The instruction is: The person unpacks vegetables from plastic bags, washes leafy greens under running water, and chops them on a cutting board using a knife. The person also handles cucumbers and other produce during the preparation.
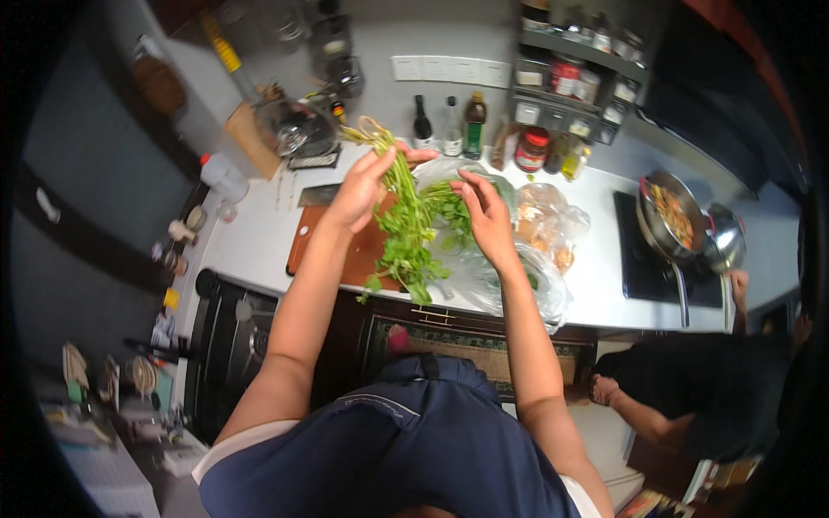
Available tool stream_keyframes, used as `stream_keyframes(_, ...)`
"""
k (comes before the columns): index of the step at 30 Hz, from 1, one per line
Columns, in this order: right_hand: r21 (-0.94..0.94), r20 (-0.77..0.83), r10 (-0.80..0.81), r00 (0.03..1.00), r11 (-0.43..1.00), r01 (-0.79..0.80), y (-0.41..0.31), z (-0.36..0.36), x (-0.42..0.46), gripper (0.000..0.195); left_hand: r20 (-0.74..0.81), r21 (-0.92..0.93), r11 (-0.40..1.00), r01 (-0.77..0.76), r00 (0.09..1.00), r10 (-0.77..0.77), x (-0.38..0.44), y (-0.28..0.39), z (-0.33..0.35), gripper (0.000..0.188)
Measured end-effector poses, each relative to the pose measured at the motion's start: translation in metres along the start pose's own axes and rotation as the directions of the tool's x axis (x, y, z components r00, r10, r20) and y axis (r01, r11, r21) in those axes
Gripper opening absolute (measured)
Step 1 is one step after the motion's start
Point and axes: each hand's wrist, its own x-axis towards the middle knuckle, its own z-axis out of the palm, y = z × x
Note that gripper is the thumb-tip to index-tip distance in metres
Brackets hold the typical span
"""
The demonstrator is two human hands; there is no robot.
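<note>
My left hand grips a bunch of leafy green herbs by the stems, roots up and leaves hanging down over the cutting board's right part. My right hand is raised with fingers apart and nothing in them, over more leafy greens in a clear plastic bag. Under the bunch lies a brown cutting board. A cleaver blade rests at the board's back edge, its rest hidden behind my left hand. Fingertips show behind the stems; whose they are I cannot tell.
Right of the greens is a plastic bag of round, brownish items. Sauce bottles and a red-lidded jar line the wall. At the right, a pan of food sits over a black cooktop; another person stands there.
</note>
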Motion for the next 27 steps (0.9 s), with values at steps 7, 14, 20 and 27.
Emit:
stream_keyframes(7,0.241,0.500,0.116,0.858,0.933,-0.267,-0.030,0.122,-0.016,0.045,-0.218,0.458,0.889,-0.002,0.969,0.115,-0.108,-0.007,-0.027,0.045)
stream_keyframes(14,0.175,0.819,0.209,0.534,0.796,-0.579,-0.055,0.258,-0.090,0.055,-0.514,0.063,0.988,0.140,0.854,-0.088,-0.258,-0.006,-0.091,0.042)
stream_keyframes(20,-0.125,0.918,0.319,0.237,0.798,-0.590,-0.039,0.390,-0.144,0.016,-0.637,-0.049,0.990,0.132,0.759,-0.133,-0.397,-0.003,-0.161,0.046)
stream_keyframes(27,-0.316,0.824,0.563,0.071,0.560,-0.766,-0.007,0.528,-0.206,0.021,-0.958,0.245,0.928,0.280,0.217,0.187,-0.593,-0.087,-0.355,0.050)
